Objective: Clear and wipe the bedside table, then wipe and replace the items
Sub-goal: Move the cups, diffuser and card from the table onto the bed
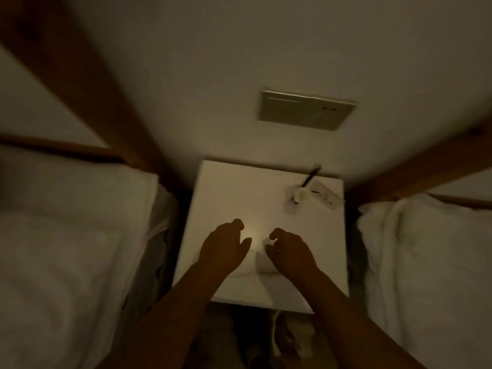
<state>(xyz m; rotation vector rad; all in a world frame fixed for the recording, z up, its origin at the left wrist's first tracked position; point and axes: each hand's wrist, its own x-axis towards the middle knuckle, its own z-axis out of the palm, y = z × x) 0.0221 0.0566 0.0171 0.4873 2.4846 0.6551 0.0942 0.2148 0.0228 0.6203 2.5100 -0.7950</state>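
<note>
The white bedside table [229, 193] stands between two beds in dim light. Both of my hands hover over its front half. My left hand [225, 249] has loosely curled, spread fingers and holds nothing. My right hand [290, 253] pinches a small white object [263, 263] between thumb and fingers; the object rests on the table top, partly hidden under the hand, and blur hides what it is. At the back right corner lies a white power strip [323, 197] with a white plug [299, 195] in it and a dark cable [310, 178] running up to the wall.
White bedding lies on the left bed [74, 235] and the right bed [431, 251], close against the table's sides. Dark wooden bed frames [87, 83] rise on both sides. A metal switch panel [306, 109] sits on the wall behind. My feet [282, 339] show on the floor below.
</note>
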